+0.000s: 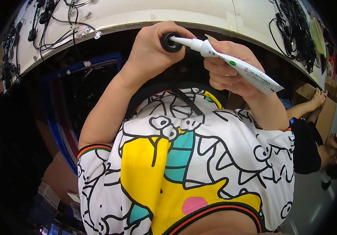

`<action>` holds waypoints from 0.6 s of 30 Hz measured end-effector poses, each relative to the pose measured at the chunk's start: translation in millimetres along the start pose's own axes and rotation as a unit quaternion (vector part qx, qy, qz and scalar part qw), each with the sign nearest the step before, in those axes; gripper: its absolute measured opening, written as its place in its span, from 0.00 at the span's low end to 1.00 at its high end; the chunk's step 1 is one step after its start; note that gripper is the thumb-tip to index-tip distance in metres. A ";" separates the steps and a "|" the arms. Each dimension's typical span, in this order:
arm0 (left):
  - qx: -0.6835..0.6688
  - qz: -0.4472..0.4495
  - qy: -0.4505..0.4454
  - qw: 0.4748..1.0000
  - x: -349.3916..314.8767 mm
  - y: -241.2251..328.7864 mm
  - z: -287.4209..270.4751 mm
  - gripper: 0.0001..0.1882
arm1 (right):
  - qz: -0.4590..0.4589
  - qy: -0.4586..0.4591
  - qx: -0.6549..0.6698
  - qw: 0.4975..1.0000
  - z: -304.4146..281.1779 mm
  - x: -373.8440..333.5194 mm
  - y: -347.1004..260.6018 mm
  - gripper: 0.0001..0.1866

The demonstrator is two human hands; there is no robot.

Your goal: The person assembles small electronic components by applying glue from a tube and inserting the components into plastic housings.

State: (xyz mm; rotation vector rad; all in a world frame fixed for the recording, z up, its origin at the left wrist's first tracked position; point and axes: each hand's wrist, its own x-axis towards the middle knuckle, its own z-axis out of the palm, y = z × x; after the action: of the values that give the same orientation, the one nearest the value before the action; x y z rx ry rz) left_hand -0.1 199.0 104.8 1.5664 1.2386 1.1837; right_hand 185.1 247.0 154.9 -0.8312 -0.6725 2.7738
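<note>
My left hand (152, 47) is closed round a short black cylindrical part (171, 42), its round open end facing to the right and toward me. A white squeeze tube (240, 68) with a long tapered nozzle is gripped in my right hand (235, 64), thumb on top and fingers curled beneath. The nozzle tip (176, 40) reaches into the mouth of the black part. Whether any paste has come out of the tip is too small to tell. Both hands are held up just in front of the table's near edge.
A pale table (199, 13) curves across the top. Black cables with small connectors (74, 27) lie at its left, and bundled black cables (293, 35) at its right. Below at left stands a blue-edged bin (59, 117). Another person (311, 137) sits at the right beside cardboard boxes (327, 113).
</note>
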 end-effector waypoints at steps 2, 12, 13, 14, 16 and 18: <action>-0.002 0.006 0.004 1.000 -0.8 -0.2 1.3 0.12 | -0.003 0.003 -0.007 1.000 -1.3 -0.5 0.5 0.17; 0.017 0.022 0.011 1.000 7.8 0.7 1.3 0.12 | 0.031 0.121 -0.212 0.969 15.1 -2.3 -28.3 0.12; 0.009 0.012 0.020 1.000 8.6 3.5 3.0 0.11 | 0.016 0.137 -0.264 0.955 15.1 -1.7 -30.4 0.12; 0.001 0.003 0.029 1.000 10.4 5.6 3.6 0.11 | 0.001 0.153 -0.316 0.936 15.7 -1.5 -32.9 0.13; 0.015 0.029 0.024 0.999 14.7 7.1 1.5 0.09 | -0.002 0.143 -0.326 0.935 18.6 -3.5 -38.4 0.13; -0.029 -0.055 0.028 0.998 15.9 13.5 -1.1 0.08 | 0.037 0.087 -0.287 0.953 18.8 -8.6 -44.8 0.13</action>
State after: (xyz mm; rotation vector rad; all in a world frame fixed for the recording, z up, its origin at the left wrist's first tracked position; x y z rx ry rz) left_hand 3.3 211.8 120.9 1.4136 1.2986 1.1898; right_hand 183.2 277.2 193.9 -1.2016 -1.4730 2.5375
